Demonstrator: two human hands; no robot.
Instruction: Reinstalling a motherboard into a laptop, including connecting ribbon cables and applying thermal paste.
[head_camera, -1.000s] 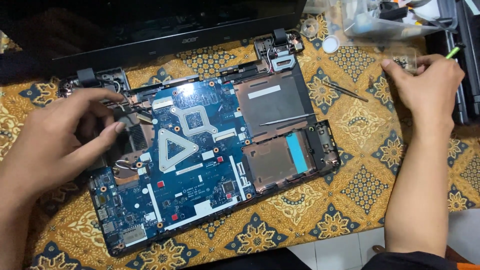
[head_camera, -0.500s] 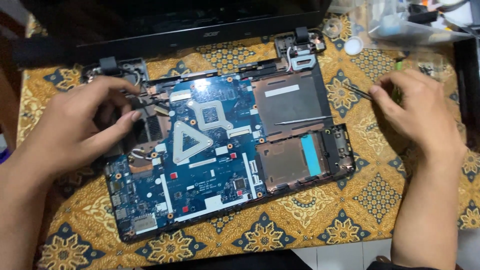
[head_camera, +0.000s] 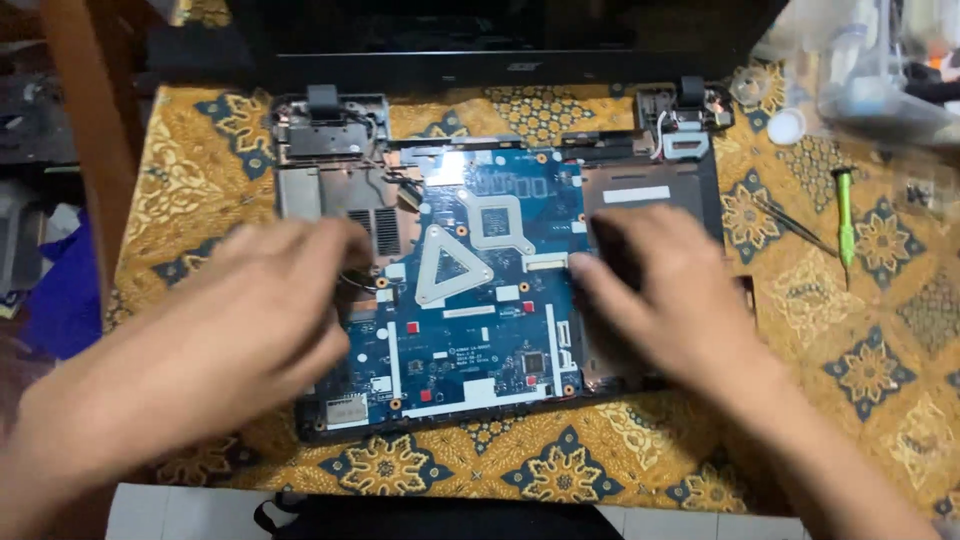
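Since half a second earlier, both hands had come in over the opened laptop base (head_camera: 500, 300), and the right hand had left the tools lying off to the right. That right hand (head_camera: 665, 290) was spread flat over the right half of the base, fingers (head_camera: 600, 285) loosely open and empty, their tips at the right edge of the blue motherboard (head_camera: 480, 330). The left hand (head_camera: 225, 330) lay over the left side of the base, also open with nothing in its grip, its fingertips near the fan vents (head_camera: 375, 230); both hands were blurred, so whether they pressed on the parts or hung just above could not be told.

The motherboard sat in the middle of the base, a silver triangular bracket (head_camera: 445, 265) and a square chip frame (head_camera: 497, 220) on its upper part. The base rested on a surface covered by a yellow patterned cloth (head_camera: 870, 370), with the dark screen lid (head_camera: 450, 40) lying open behind it. On the cloth, well apart from the right hand, lay a green-handled screwdriver (head_camera: 846, 215) and, just left of it, a pair of dark tweezers (head_camera: 795, 225). A small white round cap (head_camera: 786, 125) sat near the right hinge (head_camera: 680, 125).
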